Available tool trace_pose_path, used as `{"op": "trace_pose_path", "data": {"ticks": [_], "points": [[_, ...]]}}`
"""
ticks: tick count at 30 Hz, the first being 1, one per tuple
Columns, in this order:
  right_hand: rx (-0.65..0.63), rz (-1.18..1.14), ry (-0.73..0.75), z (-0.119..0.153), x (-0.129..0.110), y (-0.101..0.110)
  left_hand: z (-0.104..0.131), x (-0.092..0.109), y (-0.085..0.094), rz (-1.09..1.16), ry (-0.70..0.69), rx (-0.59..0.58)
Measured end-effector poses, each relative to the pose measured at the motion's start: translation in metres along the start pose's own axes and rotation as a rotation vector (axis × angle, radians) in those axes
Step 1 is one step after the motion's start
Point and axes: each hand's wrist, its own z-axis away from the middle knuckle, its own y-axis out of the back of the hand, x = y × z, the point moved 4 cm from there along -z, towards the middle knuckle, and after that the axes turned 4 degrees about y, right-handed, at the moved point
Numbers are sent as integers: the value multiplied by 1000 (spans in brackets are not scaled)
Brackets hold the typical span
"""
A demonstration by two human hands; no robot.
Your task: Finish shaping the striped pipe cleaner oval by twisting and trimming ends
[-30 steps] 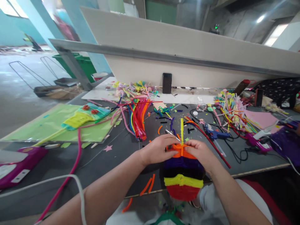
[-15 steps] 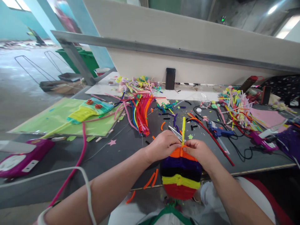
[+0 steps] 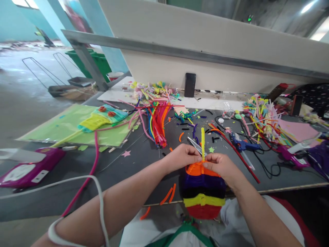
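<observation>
A striped fuzzy piece (image 3: 202, 181), banded orange, dark blue, black, yellow and red, hangs over the table's front edge. A yellow pipe cleaner (image 3: 203, 140) sticks up from its orange top. My left hand (image 3: 183, 157) pinches the orange end from the left, fingers closed. From the right, my right hand (image 3: 218, 165) pinches the same end, thumb on the orange band near the stem. The fingertips of both hands almost meet at the stem's base. Scissors (image 3: 195, 145) lie just behind, their blades pointing up and left, handles hidden.
A bundle of coloured pipe cleaners (image 3: 159, 125) lies behind my left hand. A blue glue gun (image 3: 244, 144) with a black cord rests to the right. A phone (image 3: 190, 85) leans against the back board. Orange offcuts (image 3: 168, 195) lie at the front edge; a green sheet (image 3: 59, 125) is at left.
The whole view has shifted slightly, so the scene sits a little further right. Both hands keep their pinch on the striped piece, whose orange top now shows a bit more.
</observation>
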Motion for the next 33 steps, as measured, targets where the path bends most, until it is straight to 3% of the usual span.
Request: {"op": "trace_pose_path", "data": {"ticks": [5,11,18,24,27,29,33], "points": [[33,-4,23,1,1,2,-2,-3,-1,136,5,-76],[19,-168,-9,6,1,-4,-2,-5,-4,191,10,-144],[-42,-353,-8,6,2,-6,1,0,-4,280,-7,-75],[-18,-435,10,6,6,-7,0,-1,-8,302,-3,-102],[-7,-518,-9,5,6,-5,1,1,-8,224,-52,-50],[-67,-604,-18,5,4,-4,4,7,-6,202,-136,5],[-250,-761,18,7,0,-6,16,27,13,55,-468,343]]}}
